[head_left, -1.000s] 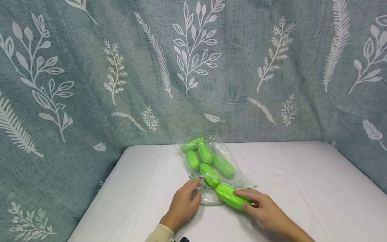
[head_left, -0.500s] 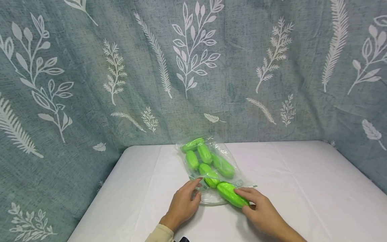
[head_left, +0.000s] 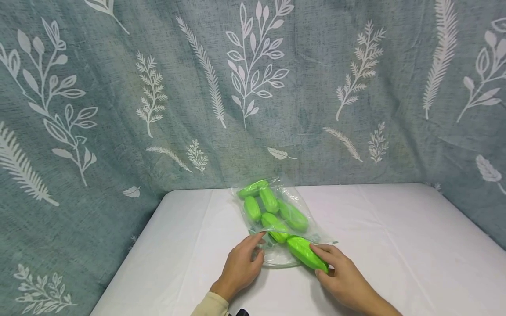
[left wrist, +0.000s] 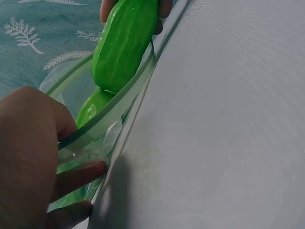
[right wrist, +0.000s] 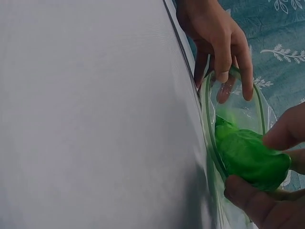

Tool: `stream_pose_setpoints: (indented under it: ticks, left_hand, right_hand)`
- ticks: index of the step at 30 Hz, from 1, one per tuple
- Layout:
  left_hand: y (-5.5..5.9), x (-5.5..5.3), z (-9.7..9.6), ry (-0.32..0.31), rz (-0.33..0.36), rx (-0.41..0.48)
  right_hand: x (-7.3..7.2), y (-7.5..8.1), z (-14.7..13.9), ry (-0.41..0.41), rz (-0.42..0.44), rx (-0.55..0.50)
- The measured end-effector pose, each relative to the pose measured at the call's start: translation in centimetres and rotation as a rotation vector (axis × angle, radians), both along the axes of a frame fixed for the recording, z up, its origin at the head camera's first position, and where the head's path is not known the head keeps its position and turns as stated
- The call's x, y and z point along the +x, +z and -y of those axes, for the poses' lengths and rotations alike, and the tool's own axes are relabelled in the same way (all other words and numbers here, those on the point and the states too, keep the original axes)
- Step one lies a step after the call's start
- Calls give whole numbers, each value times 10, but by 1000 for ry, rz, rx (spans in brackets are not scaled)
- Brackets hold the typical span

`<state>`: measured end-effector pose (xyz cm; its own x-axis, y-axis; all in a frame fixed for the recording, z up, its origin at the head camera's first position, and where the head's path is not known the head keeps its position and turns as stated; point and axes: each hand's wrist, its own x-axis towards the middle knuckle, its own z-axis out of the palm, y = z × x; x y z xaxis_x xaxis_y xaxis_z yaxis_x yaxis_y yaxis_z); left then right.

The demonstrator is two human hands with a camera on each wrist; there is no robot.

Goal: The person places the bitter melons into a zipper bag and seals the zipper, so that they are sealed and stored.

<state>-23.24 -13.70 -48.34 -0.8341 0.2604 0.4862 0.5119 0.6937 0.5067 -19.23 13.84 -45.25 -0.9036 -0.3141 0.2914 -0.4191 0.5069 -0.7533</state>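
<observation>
A clear zip bag lies on the white table, its mouth toward the person and several bright green cucumbers inside. My left hand holds the left side of the mouth; in the left wrist view its fingers straddle the bag's green-edged rim. With thumb and fingertips, my right hand grips another green cucumber by its near end. That cucumber's far end is in the bag's mouth, right at the nearest cucumber inside. In the right wrist view the held cucumber lies between the rim's two edges.
The white-covered table spreads out on both sides of the bag. Behind it and along the sides hangs a blue-green curtain with white leaf prints. The bag's far end reaches the table's back edge.
The right hand has pushed the held cucumber slightly farther to the right and into the bag's mouth, and tilted it more steeply. The left hand has stayed in place.
</observation>
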Motion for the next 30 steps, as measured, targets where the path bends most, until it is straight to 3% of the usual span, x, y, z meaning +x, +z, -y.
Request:
stream_pose_setpoints:
  ticks: [9, 16, 19, 23, 30]
  left_hand:
    - [1, 1, -1, 9, 18, -7]
    - [2, 0, -1, 9, 11, -12]
    - [2, 0, -1, 11, 15, -13]
    - [2, 0, -1, 14, 20, -10]
    - [1, 0, 2, 6, -3, -4]
  right_hand:
    - [4, 1, -2, -31, -21, 20]
    - [4, 5, -6, 58, -58, 47]
    - [4, 5, -6, 82, -31, 34]
    - [2, 4, -4, 66, 11, 4]
    - [-2, 6, 7, 43, -44, -20]
